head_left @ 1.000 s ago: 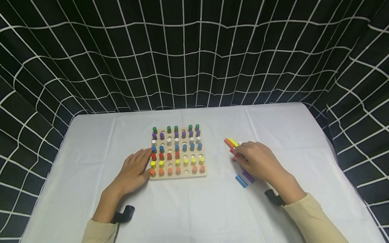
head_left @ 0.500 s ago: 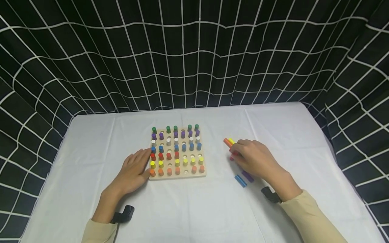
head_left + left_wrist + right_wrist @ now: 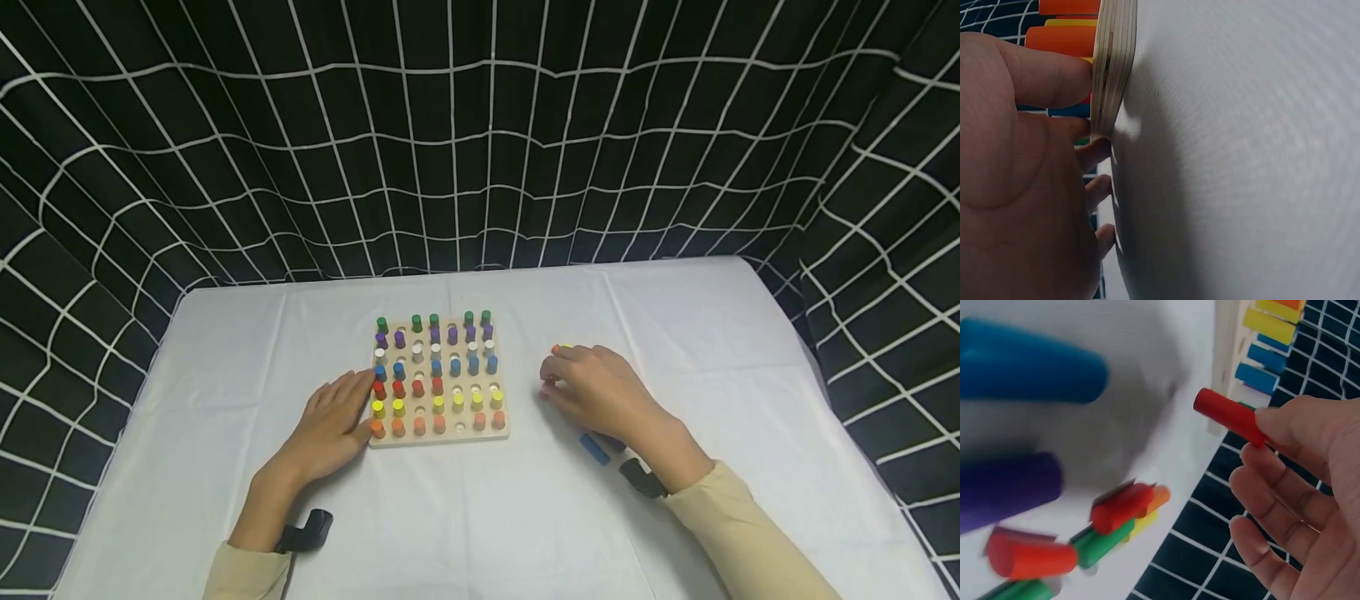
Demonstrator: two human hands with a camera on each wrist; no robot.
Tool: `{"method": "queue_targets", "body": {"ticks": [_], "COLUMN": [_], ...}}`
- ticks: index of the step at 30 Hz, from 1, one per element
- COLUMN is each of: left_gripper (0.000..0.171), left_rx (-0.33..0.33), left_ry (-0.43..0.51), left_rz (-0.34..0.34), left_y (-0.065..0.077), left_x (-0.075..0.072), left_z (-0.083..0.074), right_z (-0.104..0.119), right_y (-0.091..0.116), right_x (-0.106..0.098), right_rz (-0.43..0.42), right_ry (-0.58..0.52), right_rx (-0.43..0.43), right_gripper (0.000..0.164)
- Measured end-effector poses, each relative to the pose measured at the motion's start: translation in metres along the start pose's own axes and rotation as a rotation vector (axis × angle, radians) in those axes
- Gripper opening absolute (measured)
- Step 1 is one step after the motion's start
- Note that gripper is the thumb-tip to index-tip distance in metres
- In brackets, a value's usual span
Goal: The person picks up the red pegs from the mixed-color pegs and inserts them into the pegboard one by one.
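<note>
Pinching red peg [image 3: 1227, 415], apparently part-hidden

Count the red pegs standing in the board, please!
4, side by side in one row: the leftmost peg, the second peg, the third peg and the fourth peg. None looks hidden. The right hand pinches another red peg.

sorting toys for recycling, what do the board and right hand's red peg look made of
The board looks like bare, unpainted plywood: its edge shows stacked pale layers. The red peg in the right hand could be painted wood or plastic: its smooth, even satin colour shows no grain.
</note>
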State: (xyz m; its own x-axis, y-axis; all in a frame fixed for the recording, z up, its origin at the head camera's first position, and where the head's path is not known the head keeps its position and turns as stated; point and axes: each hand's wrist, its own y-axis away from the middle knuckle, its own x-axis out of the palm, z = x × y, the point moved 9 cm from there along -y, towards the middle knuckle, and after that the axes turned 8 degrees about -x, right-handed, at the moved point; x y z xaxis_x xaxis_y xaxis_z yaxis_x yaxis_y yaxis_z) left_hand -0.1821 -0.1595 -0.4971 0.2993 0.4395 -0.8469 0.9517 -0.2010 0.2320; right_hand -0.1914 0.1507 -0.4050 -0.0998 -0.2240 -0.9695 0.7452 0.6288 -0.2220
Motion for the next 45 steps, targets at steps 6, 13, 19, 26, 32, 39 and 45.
{"method": "queue_targets", "body": {"ticks": [6,13,19,26,32,39,45], "left_gripper": [0.073,0.074,0.074,0.074,0.073,0.073,0.073], "left_rx": [-0.005,-0.007,-0.008,-0.015,-0.01,-0.008,-0.008], "left_ry": [-0.022,-0.019,-0.018,-0.007,-0.01,-0.005,-0.003], "left_rz": [-0.005,-0.003,-0.002,0.0,-0.001,-0.001,-0.001], "left_y": [0.001,0.0,-0.001,-0.001,0.0,0.001,0.002], "left_x": [0.001,0.001,0.001,0.001,0.0,-0.001,-0.001], "left_z": [0.001,0.002,0.002,0.002,0.001,-0.001,-0.002], "right_z": [0.008,0.023,0.034,0.044,0.05,0.059,0.065], "right_y": [-0.015,-0.032,-0.044,-0.057,-0.063,-0.07,-0.075], "right_x": [0.001,0.001,0.002,0.006,0.009,0.01,0.014], "right_rz": [0.02,0.013,0.03,0.063,0.085,0.065,0.067], "right_ry": [-0.014,-0.014,-0.015,-0.039,-0.068,-0.075,-0.079], "right_rx": [0.002,-0.04,-0.074,-0.087,-0.084,-0.127,-0.159], "right_gripper": [0.007,0.007,0.008,0.005,0.009,0.003,0.005]}}
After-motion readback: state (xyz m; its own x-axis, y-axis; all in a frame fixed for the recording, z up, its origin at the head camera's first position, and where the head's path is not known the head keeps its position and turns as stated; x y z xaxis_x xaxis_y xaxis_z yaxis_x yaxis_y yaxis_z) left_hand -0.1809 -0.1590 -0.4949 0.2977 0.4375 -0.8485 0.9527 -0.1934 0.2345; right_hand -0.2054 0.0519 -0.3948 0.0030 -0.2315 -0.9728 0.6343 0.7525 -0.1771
